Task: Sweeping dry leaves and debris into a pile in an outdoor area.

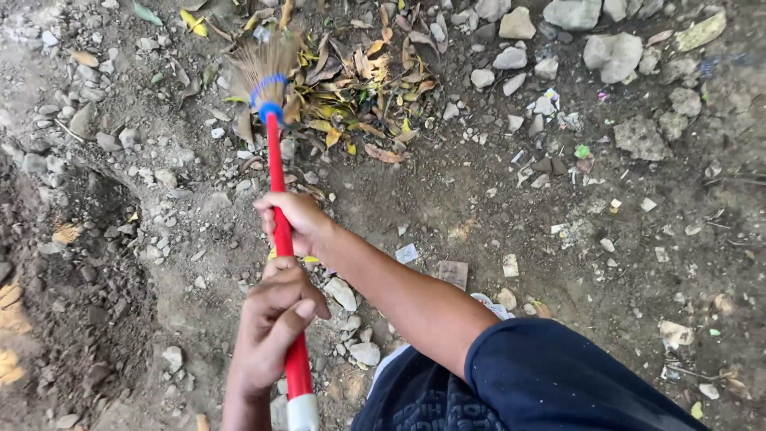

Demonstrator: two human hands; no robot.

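Observation:
A broom with a red handle [275, 172] and a straw head [265, 65] bound in blue points away from me over bare dirt. My right hand [294, 222] grips the handle about halfway up. My left hand [271, 327] grips it lower, close to the white end cap [303, 411]. The straw head rests against a pile of dry yellow and brown leaves [359, 88] at the top of the view.
Grey stones [614, 52] and rubble lie along the top and left. Small scraps of paper and plastic litter [407, 254] dot the dirt at right. A dug hollow of dark soil [72, 263] lies at left. My dark blue sleeve [550, 375] fills the bottom.

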